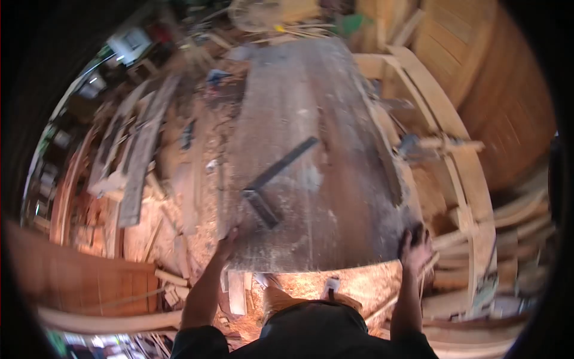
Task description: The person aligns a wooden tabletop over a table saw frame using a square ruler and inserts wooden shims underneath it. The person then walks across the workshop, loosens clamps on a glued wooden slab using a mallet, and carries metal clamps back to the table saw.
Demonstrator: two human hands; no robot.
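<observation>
In front of me lies a large, worn wooden panel (pixel 281 239), its grey-brown surface streaked along its length. My left hand (pixel 228 234) is at the panel's near left edge, closed round it, with most of its fingers hidden. At the near right corner, my right hand (pixel 417 246) grips the panel, dark fingertips over the top; motion blurs it a little. A dark try square (pixel 281 163) rests on top of the panel, left of its middle, its short arm toward me. Neither hand touches the square.
Long planks (pixel 143 161) and wood shavings (pixel 224 143) cover the floor at left. A pale curved wooden frame (pixel 463 155) stands at right, before large brown panels (pixel 508 113). A reddish-brown board (pixel 89 269) lies at lower left. Thin strips (pixel 293 31) lie beyond the panel's far end.
</observation>
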